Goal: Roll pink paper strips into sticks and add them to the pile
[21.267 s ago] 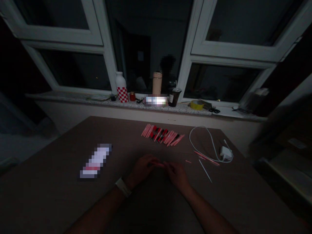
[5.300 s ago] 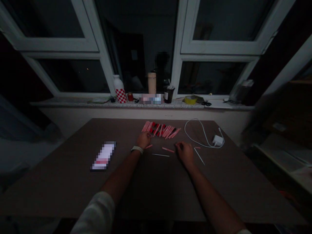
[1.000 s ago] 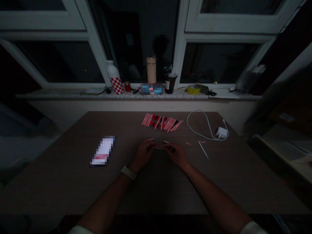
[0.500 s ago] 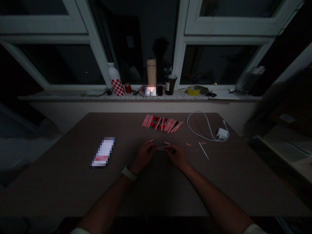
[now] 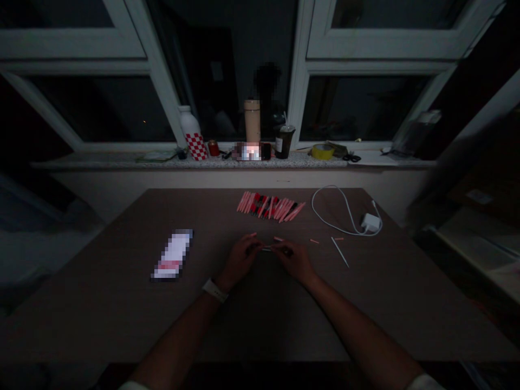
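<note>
My left hand (image 5: 242, 255) and my right hand (image 5: 293, 258) meet low over the middle of the table, fingertips pinched. Between them runs a thin pale rod (image 5: 267, 248) that looks like a pen part; each hand grips one end. Its ends are hidden by my fingers. A short pink piece (image 5: 278, 239) shows just beyond my right fingers, and I cannot tell whether it is touched. Farther back lies a row of pink, red and black pens (image 5: 270, 207). To the right rest a slim white stick (image 5: 340, 252) and a small pink piece (image 5: 314, 241).
A lit phone (image 5: 172, 254) lies on the left of the brown table (image 5: 122, 303). A white charger (image 5: 370, 222) with a looped cable (image 5: 345, 200) sits at the back right. Bottles, a drink cup (image 5: 284, 142) and yellow tape (image 5: 322, 151) stand on the windowsill.
</note>
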`<state>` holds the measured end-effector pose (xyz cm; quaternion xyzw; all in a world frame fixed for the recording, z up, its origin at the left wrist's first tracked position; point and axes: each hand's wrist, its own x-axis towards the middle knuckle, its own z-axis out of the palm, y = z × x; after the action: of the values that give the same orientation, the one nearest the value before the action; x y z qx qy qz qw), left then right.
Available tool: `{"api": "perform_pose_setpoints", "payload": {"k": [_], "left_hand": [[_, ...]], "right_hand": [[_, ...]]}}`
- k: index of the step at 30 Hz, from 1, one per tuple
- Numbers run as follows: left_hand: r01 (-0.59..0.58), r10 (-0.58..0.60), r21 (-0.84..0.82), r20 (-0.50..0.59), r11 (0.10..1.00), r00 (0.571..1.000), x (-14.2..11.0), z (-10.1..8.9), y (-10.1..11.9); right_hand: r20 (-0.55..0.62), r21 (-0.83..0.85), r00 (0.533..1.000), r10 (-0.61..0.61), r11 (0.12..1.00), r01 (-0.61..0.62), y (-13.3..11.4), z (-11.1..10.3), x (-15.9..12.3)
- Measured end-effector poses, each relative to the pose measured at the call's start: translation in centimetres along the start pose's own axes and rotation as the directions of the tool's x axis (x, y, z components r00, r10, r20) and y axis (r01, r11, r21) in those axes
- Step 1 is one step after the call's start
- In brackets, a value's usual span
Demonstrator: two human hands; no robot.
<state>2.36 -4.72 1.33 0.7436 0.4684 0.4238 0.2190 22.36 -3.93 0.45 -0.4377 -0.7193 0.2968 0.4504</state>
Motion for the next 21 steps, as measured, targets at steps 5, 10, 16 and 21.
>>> {"api": "perform_pose_setpoints", "payload": {"k": [5,10,16,21], "left_hand": [[0.009,-0.01,0.022,0.015,1.0,1.0,0.05,-0.03,-0.05],[-0.021,0.02,0.042,0.025,0.999,0.999,0.09,-0.24,0.32],[0.023,-0.023,0.017,0.013,1.0,1.0,-0.02,-0.11,0.01],[0.074,-0.074,0.001,0.021,0.997,0.997,0.0,-0.12,-0.11]], "right_hand": [[0.01,-0.009,1.0,0.005,1.0,-0.005,-0.2,-0.12,-0.03],[-0.004,0.039,1.0,0.022,0.999,-0.022,-0.39,-0.05,0.03],[0.004,0.068,1.0,0.006,0.998,-0.006,0.01,0.0,-0.02],[0.017,0.035,0.999,-0.035,0.999,0.035,-0.25,-0.2,-0.12]]}}
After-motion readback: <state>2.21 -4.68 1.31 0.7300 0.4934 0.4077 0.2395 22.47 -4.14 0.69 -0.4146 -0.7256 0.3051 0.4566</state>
